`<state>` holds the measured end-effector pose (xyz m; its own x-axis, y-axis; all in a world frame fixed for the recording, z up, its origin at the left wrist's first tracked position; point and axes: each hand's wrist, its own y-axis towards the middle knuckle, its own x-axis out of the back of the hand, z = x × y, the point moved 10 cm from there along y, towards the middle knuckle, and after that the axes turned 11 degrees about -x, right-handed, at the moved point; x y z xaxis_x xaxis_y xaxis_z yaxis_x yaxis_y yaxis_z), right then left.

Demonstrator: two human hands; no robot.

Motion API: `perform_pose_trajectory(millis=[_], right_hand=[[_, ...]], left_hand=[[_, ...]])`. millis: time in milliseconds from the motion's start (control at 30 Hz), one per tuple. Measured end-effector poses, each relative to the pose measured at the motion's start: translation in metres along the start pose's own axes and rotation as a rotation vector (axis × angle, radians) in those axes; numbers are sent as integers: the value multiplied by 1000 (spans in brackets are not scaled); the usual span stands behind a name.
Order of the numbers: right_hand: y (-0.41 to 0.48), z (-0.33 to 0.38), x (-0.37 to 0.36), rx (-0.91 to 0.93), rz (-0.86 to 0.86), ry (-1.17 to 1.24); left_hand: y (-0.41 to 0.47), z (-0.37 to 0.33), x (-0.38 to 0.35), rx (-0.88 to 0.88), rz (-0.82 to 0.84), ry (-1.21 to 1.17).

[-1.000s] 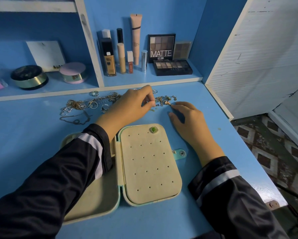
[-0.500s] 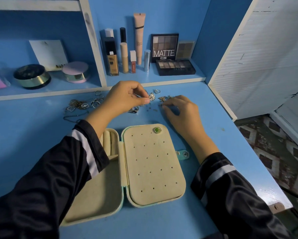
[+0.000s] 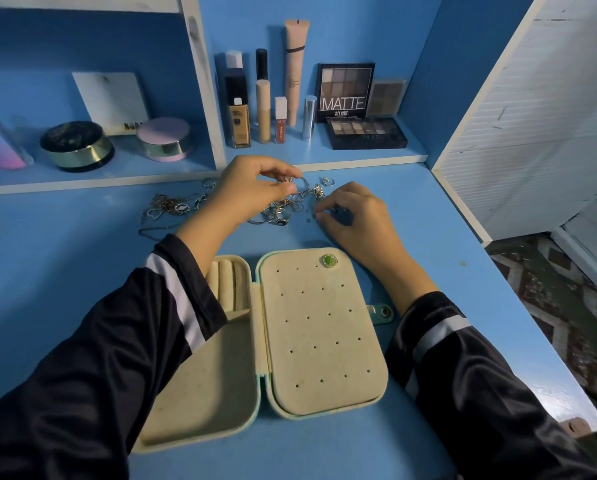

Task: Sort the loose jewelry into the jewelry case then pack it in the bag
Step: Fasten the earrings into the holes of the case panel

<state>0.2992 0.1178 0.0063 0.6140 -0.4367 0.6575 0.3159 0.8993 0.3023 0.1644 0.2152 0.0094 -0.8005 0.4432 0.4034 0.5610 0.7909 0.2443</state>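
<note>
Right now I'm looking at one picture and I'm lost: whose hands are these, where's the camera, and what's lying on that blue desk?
No machine: a person wears a camera on the head, looking down at their hands. On the desk lies an open jewelry case, one green stud pinned in its holed panel, and beyond it a tangle of loose jewelry. The left hand pinches a silvery piece from it; the right hand fingers small bits, holding unclear. Makeup stands on the shelf.
</note>
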Motion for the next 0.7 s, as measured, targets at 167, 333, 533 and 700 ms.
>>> perform_pose_trajectory(millis=[167,333,533,700], right_hand=[[1,2,-2,12,11,-21],[0,3,-4,14,24,-28],[1,4,-7,21,38,-36],[0,6,-8,25,52,-28]], left_hand=[[0,0,1,25,-15,-67],[0,-1,1,8,-17,-87],[-2,0,2,16,-26,-103],[-2,2,0,44,-11,-142]])
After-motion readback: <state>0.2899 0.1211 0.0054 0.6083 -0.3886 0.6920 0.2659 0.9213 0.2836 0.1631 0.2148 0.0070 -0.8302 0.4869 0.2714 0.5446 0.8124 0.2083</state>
